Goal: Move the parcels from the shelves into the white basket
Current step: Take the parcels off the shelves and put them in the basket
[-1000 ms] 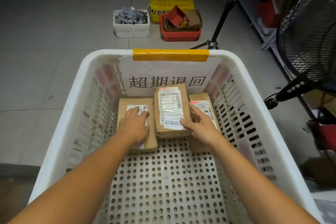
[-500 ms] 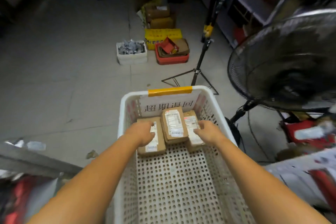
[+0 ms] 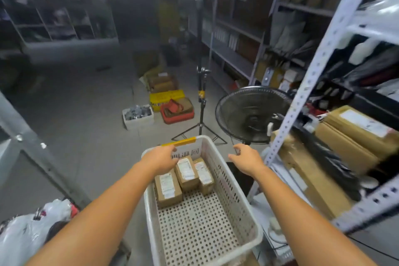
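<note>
Metal shelving (image 3: 319, 55) is the biggest thing here. It runs up the right side of the white basket (image 3: 233, 192), and a couple of big brown parcels (image 3: 354, 134) sit on it at about hand height. A black floor fan (image 3: 252, 114) stands just past the basket's far right corner, with a tripod (image 3: 201, 114) beside it, straight out from the far end.

The basket is the perforated plastic kind. It has a paper sign (image 3: 193, 151) on the far wall and a strip of yellow tape (image 3: 179, 142) over the rim there. Three small cardboard parcels with labels sit side by side against that far wall: a left one (image 3: 167, 188), a middle one (image 3: 186, 171) and a right one (image 3: 204, 176).

Further out on the floor beyond the far end there's a red crate (image 3: 178, 115) holding cardboard bits, a yellow box (image 3: 165, 98) behind it, and a white tub (image 3: 138, 115) of grey stuff I can't make out. White plastic bags (image 3: 28, 235) are piled off the basket's near left side.

As for the hands, they're well apart and both are empty. The left hand (image 3: 160, 158) hangs over the far left corner of the basket with loosely curled fingers and covers part of the sign. I can't tell if it's touching the rim. The right hand (image 3: 246, 158) is outside the right rim toward the shelving, fingers loosely bent, gripping nothing.
</note>
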Demonstrator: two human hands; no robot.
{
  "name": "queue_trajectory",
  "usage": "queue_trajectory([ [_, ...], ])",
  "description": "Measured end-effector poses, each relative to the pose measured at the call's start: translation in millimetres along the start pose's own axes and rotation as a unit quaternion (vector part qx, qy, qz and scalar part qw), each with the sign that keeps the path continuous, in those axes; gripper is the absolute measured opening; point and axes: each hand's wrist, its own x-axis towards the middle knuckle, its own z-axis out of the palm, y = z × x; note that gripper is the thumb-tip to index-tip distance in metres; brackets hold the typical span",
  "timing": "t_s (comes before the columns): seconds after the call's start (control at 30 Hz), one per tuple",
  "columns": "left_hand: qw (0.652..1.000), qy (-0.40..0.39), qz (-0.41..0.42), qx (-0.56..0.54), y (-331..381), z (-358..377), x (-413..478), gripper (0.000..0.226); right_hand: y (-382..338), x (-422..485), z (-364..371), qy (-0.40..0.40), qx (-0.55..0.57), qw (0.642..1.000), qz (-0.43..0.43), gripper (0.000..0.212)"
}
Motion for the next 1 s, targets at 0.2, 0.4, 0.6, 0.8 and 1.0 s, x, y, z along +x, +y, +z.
queue_trajectory([
  [0.2,0.998,0.037,0.028,-0.030,75.4,-12.2,-115.1,0.047,47.4,-131.1,-59.7,0.060,-0.005,0.998,-0.028,0.049],
  [0.4,0.993,0.026,0.113,-0.027,195.7,2.6,-188.4,0.042,144.8,-251.4,-131.9,0.096,-0.010,0.995,0.005,0.036],
  [0.6,0.965,0.034,0.259,0.009,366.4,14.4,-228.1,0.044,278.9,-371.6,-227.2,0.220,0.020,0.966,0.134,0.037],
  [0.8,0.897,0.011,0.440,0.036,559.2,43.4,-276.8,0.045,394.9,-509.0,-295.8,0.311,0.003,0.905,0.292,0.044],
  [1.0,0.797,-0.023,0.598,0.079,720.9,86.9,-328.9,0.046,454.1,-632.9,-323.4,0.384,0.004,0.817,0.429,0.041],
])
